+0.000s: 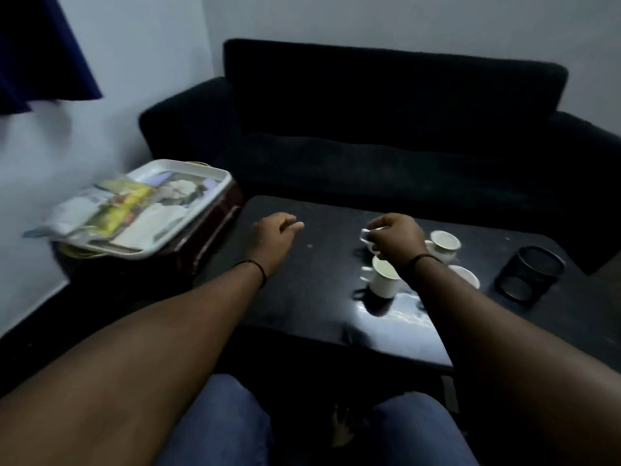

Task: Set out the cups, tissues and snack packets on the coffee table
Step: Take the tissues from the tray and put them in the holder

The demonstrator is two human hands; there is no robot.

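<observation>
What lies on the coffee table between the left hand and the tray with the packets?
In the head view, only bare dark coffee table lies between the left hand and the tray.

Left hand (275,232) loosely curled, holding nothing; right hand (395,238) raised, fingers (371,234) pinching a cup (367,242)

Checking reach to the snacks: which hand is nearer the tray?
Left. The left hand hovers over the coffee table's left part, just right of the tray on the side stand. The right hand is farther right, holding a cup among the other cups.
</observation>
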